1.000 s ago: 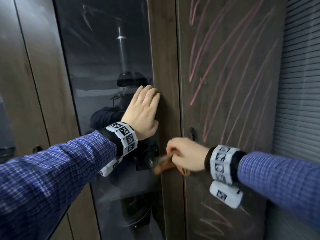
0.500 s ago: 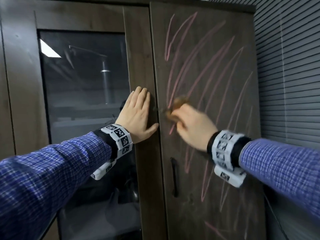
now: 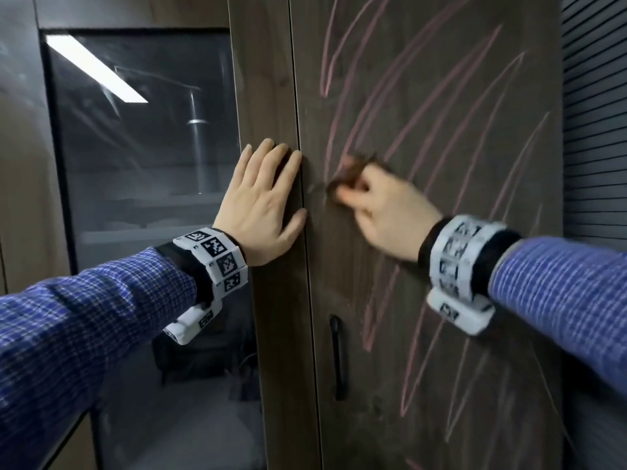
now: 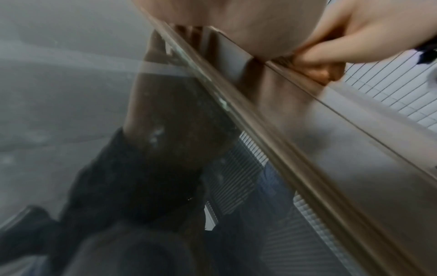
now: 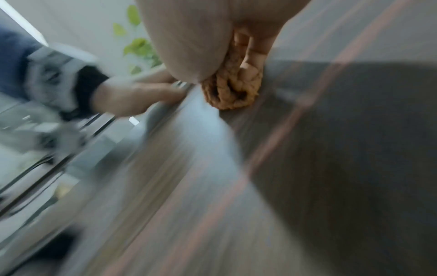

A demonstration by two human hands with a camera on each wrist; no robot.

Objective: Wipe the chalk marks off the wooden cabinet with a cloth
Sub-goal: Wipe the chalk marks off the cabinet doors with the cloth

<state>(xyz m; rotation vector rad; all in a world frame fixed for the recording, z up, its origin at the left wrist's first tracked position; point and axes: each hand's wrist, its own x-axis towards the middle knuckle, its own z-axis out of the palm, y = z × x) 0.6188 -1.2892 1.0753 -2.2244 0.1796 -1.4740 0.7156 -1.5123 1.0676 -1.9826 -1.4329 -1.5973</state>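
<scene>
A dark wooden cabinet door (image 3: pixel 458 232) carries several long pink chalk marks (image 3: pixel 400 106). My right hand (image 3: pixel 380 205) grips a bunched orange-brown cloth (image 3: pixel 353 171) and presses it against the door near its left edge. In the right wrist view the cloth (image 5: pixel 230 89) sits crumpled under my curled fingers, on the wood beside a pink chalk line (image 5: pixel 290 115). My left hand (image 3: pixel 261 201) lies flat with straight fingers on the wooden frame (image 3: pixel 271 96) between the glass door and the chalked door. The left wrist view shows the cloth (image 4: pixel 319 72) under my right fingers.
A glass door (image 3: pixel 142 198) fills the left side and reflects a ceiling light and my arm. A black vertical handle (image 3: pixel 336 357) sits low on the chalked door. Grey slatted blinds (image 3: pixel 593 130) stand at the right edge. Another wooden panel (image 3: pixel 17 164) lies far left.
My right hand has lifted the cloth from down by the handle up to the chalk marks and is rubbing there. My left hand has stayed flat on the frame.
</scene>
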